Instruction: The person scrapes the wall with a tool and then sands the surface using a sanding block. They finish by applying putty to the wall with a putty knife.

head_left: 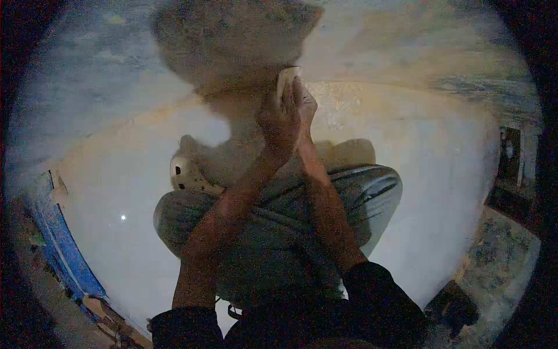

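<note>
My left hand (278,123) and my right hand (308,109) are close together in front of me, with fingers pressed around a pale, flat piece (286,75). Its top edge shows above the fingers; the rest is hidden behind them, and its kind is not clear in the dim light. Around the hands is a stained tan band (401,96) where the pale floor meets a bluish-tan surface. Just right of the hands, a rough whitish patch (340,102) catches the light.
My crossed legs (261,227) in grey trousers are below the hands. A pale shoe with holes (181,173) shows by the left knee. A blue strip (72,250) lies at the left edge, and a dark object (453,305) at lower right. My shadow (232,41) covers the upper middle.
</note>
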{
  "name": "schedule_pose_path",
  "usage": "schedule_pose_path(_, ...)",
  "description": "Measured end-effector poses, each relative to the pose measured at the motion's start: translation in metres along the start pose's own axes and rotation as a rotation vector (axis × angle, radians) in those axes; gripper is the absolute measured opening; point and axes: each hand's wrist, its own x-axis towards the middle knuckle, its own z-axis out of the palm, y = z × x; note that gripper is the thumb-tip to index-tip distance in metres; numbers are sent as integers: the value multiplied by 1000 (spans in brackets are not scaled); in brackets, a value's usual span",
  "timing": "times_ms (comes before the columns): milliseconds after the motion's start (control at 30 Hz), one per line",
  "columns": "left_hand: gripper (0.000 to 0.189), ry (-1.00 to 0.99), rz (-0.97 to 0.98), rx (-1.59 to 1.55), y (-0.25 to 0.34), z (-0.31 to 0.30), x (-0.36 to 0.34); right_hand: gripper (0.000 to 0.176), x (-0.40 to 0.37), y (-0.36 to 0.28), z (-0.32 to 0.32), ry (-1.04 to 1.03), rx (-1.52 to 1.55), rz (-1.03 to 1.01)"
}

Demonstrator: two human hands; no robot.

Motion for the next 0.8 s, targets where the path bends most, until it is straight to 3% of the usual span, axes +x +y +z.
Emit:
schedule_pose_path(100,34,-101,5,52,-5,2,-1,36,-3,-7,5,-16,-132,-103)
schedule_pose_path(200,33,-36,210,325,-16,7,-13,37,-3,-10,5,-100,123,-49)
schedule_pose_path(300,32,-104,295,484,-1,-11,3,37,-2,-8,5,-62,-105,-133)
schedule_pose_path(333,32,-53,35,123,3,-7,9,38,4,2,2,-20,46,-46)
schedule_pose_path(400,32,-3,-220,-241,-1,0,7,38,8,13,-6,24,198,39)
schedule_pose_path(500,33,-223,-31,157,-9,6,0,37,8,12,-14,-27,-52,-136)
schedule_pose_path(600,34,-20,-82,-108,1,10,5,37,10,10,-16,-26,-87,-82)
schedule_pose_path(667,35,-133,4,-36,9,7,3,19,16,15,-16,174,-22,170)
schedule_pose_path(700,36,-170,32,-13,15,5,4,19,16,24,-17,173,-23,169)
schedule_pose_path(733,35,-43,-34,-127,31,2,9,21,14,30,-11,172,-231,-59)
schedule_pose_path(800,34,89,-99,-242,34,-2,15,22,12,30,-11,164,-438,-294)
